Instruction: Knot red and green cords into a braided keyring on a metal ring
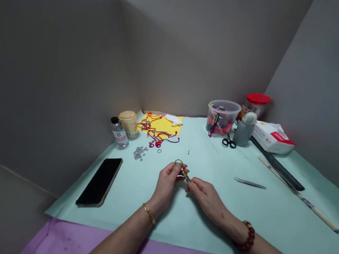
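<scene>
Between my two hands is a small braided cord [185, 175] in green, red and white, with a thin green loop curving up at its left end. My left hand [168, 180] pinches it near the loop, thumb on top. The other end is gripped by my right hand [203, 191], between thumb and fingers. Just beyond the hands, a tiny metal piece [188, 152] lies on the pale green sheet [206, 233]. Farther left are a small dark ring [159, 151] and a pile of little silvery rings or beads [138, 153].
At left lie a phone [100, 182], a small bottle [120, 132] and a lidded cup [128, 123]. Red cords [162, 134] cover yellow paper [175, 131]. Tweezers [250, 183], scissors [229, 142], a clear tub [223, 117], a grey bottle [244, 131] and tissues [272, 139] stand right.
</scene>
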### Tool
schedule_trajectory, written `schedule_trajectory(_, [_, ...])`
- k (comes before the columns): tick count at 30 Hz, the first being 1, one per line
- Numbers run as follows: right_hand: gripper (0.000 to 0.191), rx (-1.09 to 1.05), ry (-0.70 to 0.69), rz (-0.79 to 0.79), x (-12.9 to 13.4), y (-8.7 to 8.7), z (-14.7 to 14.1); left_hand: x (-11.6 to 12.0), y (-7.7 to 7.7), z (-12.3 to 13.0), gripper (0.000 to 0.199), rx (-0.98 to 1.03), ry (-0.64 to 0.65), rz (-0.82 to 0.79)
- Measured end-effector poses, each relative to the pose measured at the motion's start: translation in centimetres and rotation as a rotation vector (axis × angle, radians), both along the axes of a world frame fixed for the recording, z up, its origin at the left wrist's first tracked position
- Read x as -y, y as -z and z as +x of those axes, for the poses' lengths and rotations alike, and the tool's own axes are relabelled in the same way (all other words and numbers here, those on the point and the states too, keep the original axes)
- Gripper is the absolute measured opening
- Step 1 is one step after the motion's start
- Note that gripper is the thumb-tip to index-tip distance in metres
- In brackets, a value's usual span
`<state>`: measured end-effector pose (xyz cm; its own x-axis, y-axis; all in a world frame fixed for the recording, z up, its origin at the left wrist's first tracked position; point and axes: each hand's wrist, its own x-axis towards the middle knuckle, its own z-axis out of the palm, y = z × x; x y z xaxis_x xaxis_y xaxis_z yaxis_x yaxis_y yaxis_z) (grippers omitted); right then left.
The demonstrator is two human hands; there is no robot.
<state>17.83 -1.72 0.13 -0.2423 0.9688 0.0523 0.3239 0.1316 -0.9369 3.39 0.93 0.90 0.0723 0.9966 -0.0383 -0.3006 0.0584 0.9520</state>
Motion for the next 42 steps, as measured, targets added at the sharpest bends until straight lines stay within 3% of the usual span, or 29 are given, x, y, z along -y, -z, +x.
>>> schedule_trajectory(9, [0.028, -0.036, -0.006, -0.057, -0.05, -0.08, 0.15, -0.32, -0.3, -0.01, 0.031, -0.029, -0.021, 0.014])
schedule_trajectory(20, [0.027, 0.033, -0.064, -0.015, 0.13, 0.39, 0.1, -0.25, 0.41, 0.09, 0.03, -0.004, 0.043, 0.004])
schedule_trajectory(31, [0.027, 0.16, -0.144, 0.053, -0.02, 0.22, 0.28, -0.22, 0.08, -0.18, 0.032, -0.025, 0.075, -0.019])
schedule_trajectory(39, [0.028, 0.008, 0.0, 0.033, 0.29, 0.19, -0.03, -0.04, -0.49, 0.04, 0.047, 0.171, 0.138, -0.098])
schedule_trajectory(42, [0.027, -0.007, 0.041, 0.036, 0.17, 0.46, -0.09, 0.23, -0.26, 0.34, 0.049, 0.151, 0.117, -0.099])
